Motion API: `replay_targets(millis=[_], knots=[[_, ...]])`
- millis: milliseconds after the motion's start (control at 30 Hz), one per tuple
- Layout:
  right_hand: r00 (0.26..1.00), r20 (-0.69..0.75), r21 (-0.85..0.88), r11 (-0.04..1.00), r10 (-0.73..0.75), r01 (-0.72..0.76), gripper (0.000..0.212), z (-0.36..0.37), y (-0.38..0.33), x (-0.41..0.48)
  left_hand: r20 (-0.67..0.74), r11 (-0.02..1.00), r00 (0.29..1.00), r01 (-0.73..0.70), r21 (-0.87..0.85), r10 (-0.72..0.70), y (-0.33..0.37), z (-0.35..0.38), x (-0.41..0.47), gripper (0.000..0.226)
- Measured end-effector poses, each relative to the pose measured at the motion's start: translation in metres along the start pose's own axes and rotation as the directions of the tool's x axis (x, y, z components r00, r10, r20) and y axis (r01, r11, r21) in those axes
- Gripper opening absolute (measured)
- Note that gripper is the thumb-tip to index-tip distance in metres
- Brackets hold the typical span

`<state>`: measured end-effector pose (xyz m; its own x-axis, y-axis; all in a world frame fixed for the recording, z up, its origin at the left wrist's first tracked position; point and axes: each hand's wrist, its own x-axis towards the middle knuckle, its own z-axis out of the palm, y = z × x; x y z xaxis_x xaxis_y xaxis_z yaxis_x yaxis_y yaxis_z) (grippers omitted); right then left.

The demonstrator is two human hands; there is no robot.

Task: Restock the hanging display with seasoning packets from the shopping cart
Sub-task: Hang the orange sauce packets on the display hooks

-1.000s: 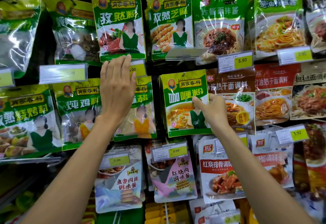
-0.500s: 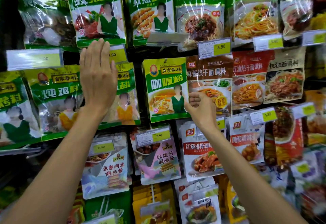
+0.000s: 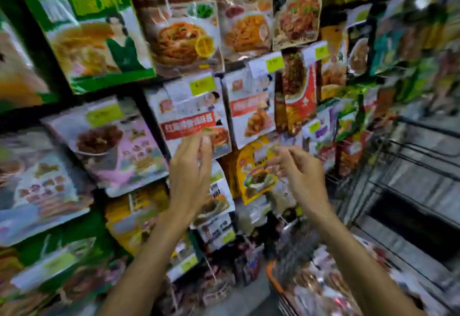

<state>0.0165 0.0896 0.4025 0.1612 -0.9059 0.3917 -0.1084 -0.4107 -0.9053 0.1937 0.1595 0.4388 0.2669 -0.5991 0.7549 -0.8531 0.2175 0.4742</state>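
Frankly, seasoning packets (image 3: 251,106) read only as blur; left hand (image 3: 191,179) and right hand (image 3: 300,179) hover empty, fingers loosely apart.

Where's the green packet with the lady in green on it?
In the head view the green packet hangs at the upper left, just left of the brown noodle packet and above the pink packet.

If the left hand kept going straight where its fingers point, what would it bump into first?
Probably the white packet with the red band, hanging just above the fingertips of the left hand. The frame is blurred, so the gap in depth is unclear.
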Motion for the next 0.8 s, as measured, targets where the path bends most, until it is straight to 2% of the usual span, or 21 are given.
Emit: replay_targets(millis=[100,167,233,367,433,533,700,800], knots=[[0.966,-0.127,-0.103,0.966,0.224,-0.237,0.026,-0.044,0.078,-0.043,0.303,0.957,0.936,0.237,-0.166,-0.179,0.002,0.08,-0.056,0.031],[0.915,-0.219,-0.124,0.92,0.339,-0.371,0.027,-0.071,0.122,-0.071,0.443,0.925,0.864,0.342,-0.169,-0.238,0.001,0.125,-0.084,0.032],[0.839,-0.317,-0.129,0.856,0.442,-0.5,0.028,-0.092,0.16,-0.096,0.565,0.895,0.778,0.421,-0.144,-0.275,-0.006,0.169,-0.107,0.029],[0.649,-0.477,-0.075,0.709,0.593,-0.702,0.028,-0.115,0.229,-0.142,0.773,0.831,0.558,0.552,-0.073,-0.303,-0.025,0.248,-0.153,0.027],[0.556,-0.511,-0.055,0.62,0.655,-0.782,0.034,-0.118,0.261,-0.166,0.834,0.841,0.47,0.54,-0.013,-0.289,-0.039,0.281,-0.18,0.027],[0.416,-0.572,-0.015,0.497,0.707,-0.868,0.037,-0.118,0.301,-0.2,0.909,0.891,0.326,0.445,0.095,-0.259,-0.058,0.317,-0.22,0.027],[0.192,-0.633,0.057,0.293,0.75,-0.954,0.03,-0.11,0.356,-0.249,0.96,0.913,0.149,0.373,0.166,-0.236,-0.082,0.367,-0.282,0.021],[0.104,-0.63,0.064,0.185,0.769,-0.981,0.026,-0.106,0.385,-0.268,0.976,0.925,0.047,0.33,0.187,-0.215,-0.097,0.396,-0.313,0.021]])
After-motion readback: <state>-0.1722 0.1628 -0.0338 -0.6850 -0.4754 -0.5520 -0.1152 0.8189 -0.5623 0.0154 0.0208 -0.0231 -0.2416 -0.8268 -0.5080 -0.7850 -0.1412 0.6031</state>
